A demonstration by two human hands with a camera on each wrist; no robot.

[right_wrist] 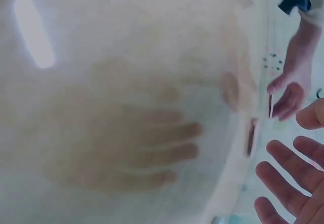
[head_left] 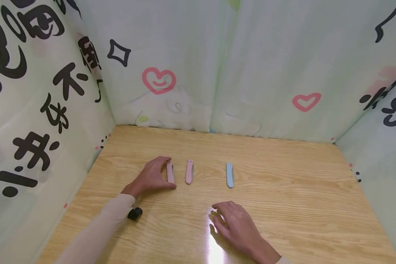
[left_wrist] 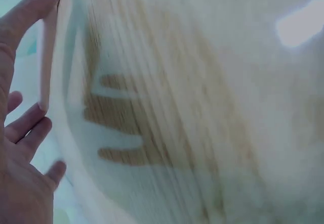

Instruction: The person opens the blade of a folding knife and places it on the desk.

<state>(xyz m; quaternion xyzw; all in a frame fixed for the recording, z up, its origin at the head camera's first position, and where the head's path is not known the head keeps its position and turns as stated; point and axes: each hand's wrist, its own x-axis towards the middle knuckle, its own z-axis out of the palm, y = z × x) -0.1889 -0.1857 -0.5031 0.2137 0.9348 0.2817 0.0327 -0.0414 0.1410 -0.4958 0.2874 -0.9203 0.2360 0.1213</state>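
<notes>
My left hand [head_left: 153, 176] pinches a slim light-pink piece [head_left: 170, 173], shaped like a folded pocket knife, end to end between thumb and fingertips. The left wrist view shows the same pink piece [left_wrist: 47, 62] edge-on, a digit at each end. Just right of it on the table lies a second pink piece [head_left: 189, 172] of like shape, with a small hole at its far end. Farther right is a light-blue one [head_left: 230, 175]. Nearer the front, my right hand [head_left: 237, 226] holds nothing, its fingers loosely bent and spread above the table.
The wooden table [head_left: 300, 190] has a glossy top that reflects a light and the hands. Pale printed curtains [head_left: 257, 73] enclose its back and sides. A small black device [head_left: 135, 213] sits at the left wrist.
</notes>
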